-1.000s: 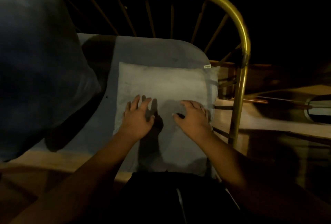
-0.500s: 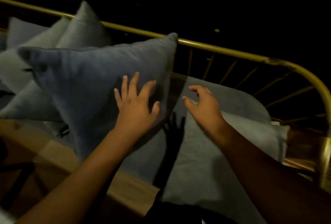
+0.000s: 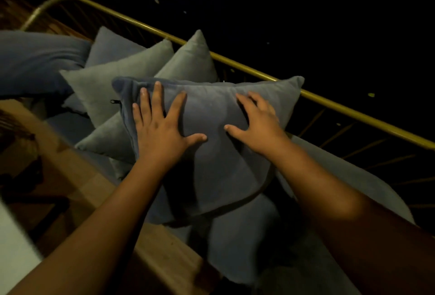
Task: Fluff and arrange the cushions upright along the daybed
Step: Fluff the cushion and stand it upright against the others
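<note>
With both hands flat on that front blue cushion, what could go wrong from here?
1. The left hand and right hand press the blue cushion open-palmed, not gripping, so it could slump forward when released.
2. It leans on the grey cushions behind; a hard push might topple that row.
3. Its right corner sits near the brass rail, and it could slip towards the gaps between the rail's bars.
</note>
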{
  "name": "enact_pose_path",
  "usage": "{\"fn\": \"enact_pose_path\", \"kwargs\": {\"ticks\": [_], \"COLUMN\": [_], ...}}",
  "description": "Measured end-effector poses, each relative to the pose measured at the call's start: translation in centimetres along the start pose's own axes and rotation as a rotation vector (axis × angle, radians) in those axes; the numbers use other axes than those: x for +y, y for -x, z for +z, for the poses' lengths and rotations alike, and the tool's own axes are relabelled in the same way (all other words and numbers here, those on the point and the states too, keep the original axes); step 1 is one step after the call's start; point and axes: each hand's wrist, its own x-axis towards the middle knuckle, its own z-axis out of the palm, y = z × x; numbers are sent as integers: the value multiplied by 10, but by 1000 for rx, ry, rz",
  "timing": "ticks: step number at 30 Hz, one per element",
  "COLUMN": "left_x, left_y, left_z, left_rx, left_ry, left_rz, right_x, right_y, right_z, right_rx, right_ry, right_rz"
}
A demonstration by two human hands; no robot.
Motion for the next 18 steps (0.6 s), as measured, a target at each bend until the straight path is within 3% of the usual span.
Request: {"fn": "enact_pose_path", "kwargs": {"ticks": [6,8,11,14,18], "left_x": [-37,-44,-58,-61,-42], "left_y": [18,27,40,48,55], "left_z": [-1,-3,1,6,1], "left_rx": [91,166,214,97,145], "left_ry": [120,229,638,1019,1005], "left_rz": [-110,-278,-619,-541,-429], "right_x": [-41,-58,-76,-75,-66], "right_y": [-58,-69,-71,-58,-35], "right_z": [-11,-6,10,23,18], "right_rx": [-209,-335,-460,-449,-346], "right_ry": [332,314,255,267,154], "right_rz": [-196,-256,-267,-243,-243]}}
